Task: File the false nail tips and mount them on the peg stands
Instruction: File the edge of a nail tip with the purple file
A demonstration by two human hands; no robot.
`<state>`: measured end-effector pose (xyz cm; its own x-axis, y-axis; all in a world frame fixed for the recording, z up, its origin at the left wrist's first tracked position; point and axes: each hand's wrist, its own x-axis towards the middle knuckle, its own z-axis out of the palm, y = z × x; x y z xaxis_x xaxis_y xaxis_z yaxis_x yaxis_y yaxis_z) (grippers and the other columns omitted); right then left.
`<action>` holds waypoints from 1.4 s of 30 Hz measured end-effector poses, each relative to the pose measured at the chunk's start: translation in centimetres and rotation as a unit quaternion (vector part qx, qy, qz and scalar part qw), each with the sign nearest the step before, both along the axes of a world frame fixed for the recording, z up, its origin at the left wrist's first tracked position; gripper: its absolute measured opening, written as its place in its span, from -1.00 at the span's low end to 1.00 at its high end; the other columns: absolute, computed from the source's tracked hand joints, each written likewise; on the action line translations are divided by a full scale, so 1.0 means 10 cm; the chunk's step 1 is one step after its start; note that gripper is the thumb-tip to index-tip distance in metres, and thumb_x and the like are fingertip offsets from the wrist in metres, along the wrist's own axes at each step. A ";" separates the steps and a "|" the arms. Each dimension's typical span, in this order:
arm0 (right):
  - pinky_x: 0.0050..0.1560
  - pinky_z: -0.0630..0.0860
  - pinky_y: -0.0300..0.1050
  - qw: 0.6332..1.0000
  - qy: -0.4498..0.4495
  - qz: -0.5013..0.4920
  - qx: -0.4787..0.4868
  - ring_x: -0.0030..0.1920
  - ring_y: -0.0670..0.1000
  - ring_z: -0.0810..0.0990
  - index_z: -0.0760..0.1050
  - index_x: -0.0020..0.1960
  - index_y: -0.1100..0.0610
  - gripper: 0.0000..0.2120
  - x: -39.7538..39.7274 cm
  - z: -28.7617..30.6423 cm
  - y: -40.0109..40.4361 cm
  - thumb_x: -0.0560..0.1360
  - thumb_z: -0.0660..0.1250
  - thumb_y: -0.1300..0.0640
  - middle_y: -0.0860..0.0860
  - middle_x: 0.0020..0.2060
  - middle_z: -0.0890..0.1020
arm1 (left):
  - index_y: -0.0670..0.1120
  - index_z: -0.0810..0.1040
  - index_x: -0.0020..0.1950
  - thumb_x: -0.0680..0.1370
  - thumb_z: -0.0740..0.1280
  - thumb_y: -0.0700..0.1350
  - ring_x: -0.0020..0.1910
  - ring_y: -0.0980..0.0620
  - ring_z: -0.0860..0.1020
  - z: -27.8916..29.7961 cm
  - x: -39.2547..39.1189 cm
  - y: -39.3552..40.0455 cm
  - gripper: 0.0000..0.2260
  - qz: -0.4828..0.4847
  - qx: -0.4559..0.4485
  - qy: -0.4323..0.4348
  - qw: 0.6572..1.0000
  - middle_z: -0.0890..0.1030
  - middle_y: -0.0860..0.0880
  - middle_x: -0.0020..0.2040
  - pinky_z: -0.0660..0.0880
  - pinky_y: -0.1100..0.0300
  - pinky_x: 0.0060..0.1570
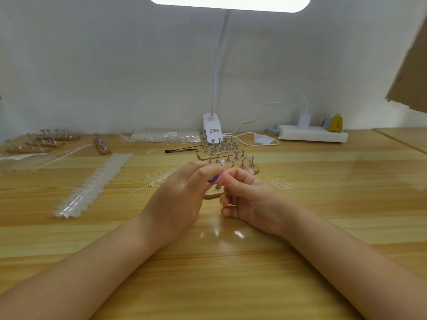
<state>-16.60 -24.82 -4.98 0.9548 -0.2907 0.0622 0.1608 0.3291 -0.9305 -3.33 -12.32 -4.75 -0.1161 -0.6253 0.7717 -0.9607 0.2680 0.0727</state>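
Purple and pink, the file [216,178] shows only as a short stretch between your two hands, over the middle of the worktop [323,204]. Your left hand [178,197] curls its fingers [203,168] round that file; your right hand [245,195] bunches its fingers [233,175] at the file's near end, thumb and forefinger pressed together as if pinching a nail tip, though the tip itself is too small and hidden to make out. I judge you are mid-filing.

Keep the pinch low on the tip so its edge stays proud of your fingertips, and stroke the file lightly along the edge; clear plastic this thin will likely flex or flick away under a heavy push. Brace both wrists on the worktop for steadiness.

Directly under your hands sits a wooden stand [213,194] with a peg [218,187] showing, so the mount is close: set the filed tip down squarely on a peg head rather than dropping it. Behind, more pegs [221,150] crowd further wooden bases, most looking bare. Spare tips lie in a white strip [92,183] to your left, with clear sprues [159,179] just beyond your left hand and others [280,183] past your right.
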 end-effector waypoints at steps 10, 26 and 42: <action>-0.36 0.46 -0.18 0.999 0.032 -0.029 -0.002 -0.37 -0.03 0.47 0.50 -0.12 0.16 -0.89 0.00 0.04 0.02 0.41 0.31 0.12 0.04 -0.32 0.46 | -0.02 0.39 0.23 0.52 0.34 -0.27 -0.08 -0.13 0.56 -0.01 -0.03 0.01 -0.67 0.040 -0.020 -0.056 0.997 0.55 -0.18 0.01 0.52 -0.09 -0.09; -0.36 0.46 -0.17 0.998 0.057 -0.029 -0.008 -0.36 -0.02 0.47 0.45 -0.17 0.14 -0.89 0.01 0.06 0.05 0.41 0.29 0.10 0.04 -0.33 0.38 | -0.07 0.43 0.12 0.51 0.37 -0.25 -0.21 -0.14 0.48 0.03 0.14 0.04 -0.76 0.203 0.021 -0.030 0.978 0.50 -0.15 -0.10 0.48 -0.01 -0.18; -0.37 0.49 -0.20 0.997 0.059 -0.045 -0.032 -0.38 -0.05 0.46 0.55 0.02 0.28 -0.68 0.03 0.04 0.06 0.42 0.35 0.05 0.04 -0.37 0.44 | -0.03 0.66 0.07 0.51 0.32 0.10 -0.02 0.05 0.57 0.01 -0.03 0.02 -0.72 0.037 0.072 0.163 0.983 0.65 0.07 -0.10 0.45 0.00 0.04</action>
<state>-16.30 -24.24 -4.57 0.9271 -0.3737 -0.0280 0.0748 0.2576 -0.9634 -3.59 -12.10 -4.67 0.1726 -0.7287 0.6628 -0.8969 0.1619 0.4116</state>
